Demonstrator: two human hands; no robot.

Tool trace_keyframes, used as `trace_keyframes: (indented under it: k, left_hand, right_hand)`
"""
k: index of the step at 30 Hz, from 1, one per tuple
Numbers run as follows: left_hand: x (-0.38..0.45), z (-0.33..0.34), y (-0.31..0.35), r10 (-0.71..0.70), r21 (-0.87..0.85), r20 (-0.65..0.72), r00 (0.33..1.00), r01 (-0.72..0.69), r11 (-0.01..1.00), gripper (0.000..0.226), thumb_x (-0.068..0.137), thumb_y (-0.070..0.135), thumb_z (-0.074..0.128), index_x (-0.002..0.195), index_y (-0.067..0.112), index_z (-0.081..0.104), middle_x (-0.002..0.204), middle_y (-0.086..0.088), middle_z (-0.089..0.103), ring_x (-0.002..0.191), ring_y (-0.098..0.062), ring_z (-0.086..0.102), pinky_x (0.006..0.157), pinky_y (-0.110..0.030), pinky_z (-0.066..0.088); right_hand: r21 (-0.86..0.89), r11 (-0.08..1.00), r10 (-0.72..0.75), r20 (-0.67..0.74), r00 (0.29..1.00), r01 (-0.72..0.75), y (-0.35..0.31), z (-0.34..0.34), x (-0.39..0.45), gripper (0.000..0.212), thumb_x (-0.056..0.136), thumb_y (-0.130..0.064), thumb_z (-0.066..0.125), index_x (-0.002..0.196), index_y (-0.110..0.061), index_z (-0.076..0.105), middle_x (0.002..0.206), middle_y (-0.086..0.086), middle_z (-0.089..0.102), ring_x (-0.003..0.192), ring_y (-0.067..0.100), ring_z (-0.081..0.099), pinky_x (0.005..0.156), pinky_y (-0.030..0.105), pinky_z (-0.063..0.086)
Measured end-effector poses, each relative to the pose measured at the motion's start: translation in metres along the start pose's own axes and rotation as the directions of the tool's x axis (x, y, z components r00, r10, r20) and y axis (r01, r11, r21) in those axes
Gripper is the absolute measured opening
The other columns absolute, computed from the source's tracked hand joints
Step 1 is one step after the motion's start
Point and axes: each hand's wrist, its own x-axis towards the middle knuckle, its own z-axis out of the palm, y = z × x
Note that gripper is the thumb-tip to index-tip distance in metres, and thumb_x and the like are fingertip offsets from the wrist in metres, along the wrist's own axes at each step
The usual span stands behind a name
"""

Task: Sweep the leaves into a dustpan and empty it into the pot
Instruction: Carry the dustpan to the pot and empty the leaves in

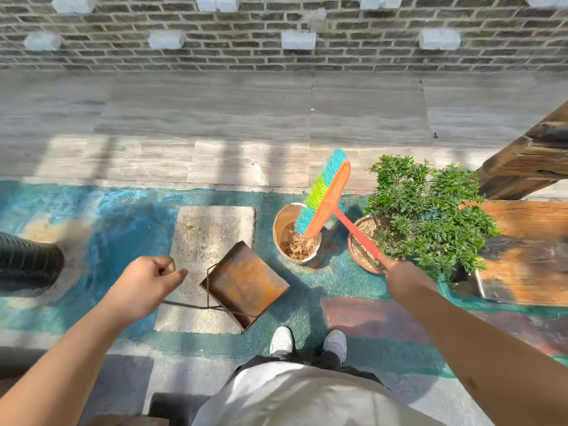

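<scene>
Rusty dustpan (246, 281) right of left hand (147, 284) | apart

Bright daylight; barred shadows stripe the floor (184, 161). The brick wall (276, 56) is blurred. Wide-angle distortion bends the edges.

Flat rectangular metal dustpan (246, 279): rusty orange-brown, matt, rough. Broom (330, 199): smooth glossy orange plastic head, blue-green synthetic bristles. Round beige pot (281, 224): smooth. Leaves (299, 245): dry, brown, crumpled. Brick wall (276, 56): rough, matt. Heavy wooden beam (525, 161): weathered, coarse.
</scene>
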Motion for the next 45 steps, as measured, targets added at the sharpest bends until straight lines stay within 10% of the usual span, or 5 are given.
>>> trace_keyframes:
  k: [5, 14, 18, 34, 45]
  left_hand:
    - [-0.006, 0.015, -0.008, -0.024, -0.012, 0.024, 0.999, 0.024, 1.000, 0.046, 0.087, 0.016, 0.066, 0.054, 0.014, 0.034, 0.049, 0.003, 0.028, 0.046, -0.017, 0.026, 0.049, -0.029, 0.026]
    - [-0.024, 0.024, -0.014, 0.043, -0.047, 0.038, 0.998, -0.041, 0.998, 0.047, 0.088, 0.018, 0.065, 0.055, 0.014, 0.032, 0.052, 0.001, 0.028, 0.045, -0.009, 0.024, 0.046, -0.022, 0.024]
    - [-0.039, 0.016, -0.013, 0.047, -0.082, 0.005, 0.999, -0.046, 0.996, 0.049, 0.088, 0.017, 0.065, 0.054, 0.017, 0.030, 0.049, 0.007, 0.024, 0.044, -0.009, 0.021, 0.047, -0.024, 0.024]
    - [-0.095, -0.020, 0.051, 0.280, -0.162, 0.017, 0.960, -0.273, 0.948, 0.050, 0.088, 0.022, 0.065, 0.053, 0.017, 0.030, 0.050, 0.005, 0.023, 0.045, -0.009, 0.022, 0.042, -0.017, 0.025]
    - [-0.138, 0.009, 0.085, 0.646, -0.106, 0.452, 0.616, -0.681, 0.724, 0.042, 0.087, 0.026, 0.066, 0.054, 0.021, 0.040, 0.045, 0.009, 0.028, 0.047, -0.007, 0.025, 0.047, -0.023, 0.023]
  right_hand:
    - [0.043, 0.999, -0.027, -0.121, 0.992, 0.032, 0.015, 0.024, -0.015, 0.069, 0.094, -0.001, 0.030, 0.150, -0.039, 0.016, 0.084, 0.003, 0.058, 0.069, 0.015, 0.059, 0.060, 0.033, 0.052]
    - [0.349, 0.937, 0.010, -0.045, 0.999, 0.006, 0.017, 0.063, -0.030, 0.042, 0.086, -0.019, 0.048, 0.125, -0.027, 0.061, 0.095, 0.007, 0.072, 0.085, 0.023, 0.068, 0.062, 0.024, 0.046]
    - [0.662, 0.746, -0.109, 0.012, 0.994, 0.074, 0.017, 0.060, -0.058, 0.054, 0.089, -0.002, 0.048, 0.134, -0.031, 0.050, 0.048, 0.000, 0.055, 0.031, 0.010, 0.047, 0.033, 0.017, 0.033]
    - [0.927, 0.136, -0.237, 0.373, 0.897, -0.349, 0.013, 0.094, -0.134, 0.018, 0.102, -0.014, 0.043, 0.112, -0.026, 0.051, 0.052, 0.005, 0.047, 0.032, 0.011, 0.042, 0.032, 0.017, 0.036]
    - [0.827, -0.449, -0.042, 0.359, 0.932, -0.339, 0.004, 0.228, -0.262, 0.019, 0.101, -0.005, 0.036, 0.087, -0.016, 0.044, 0.039, 0.005, 0.038, 0.023, 0.010, 0.035, 0.027, 0.009, 0.029]
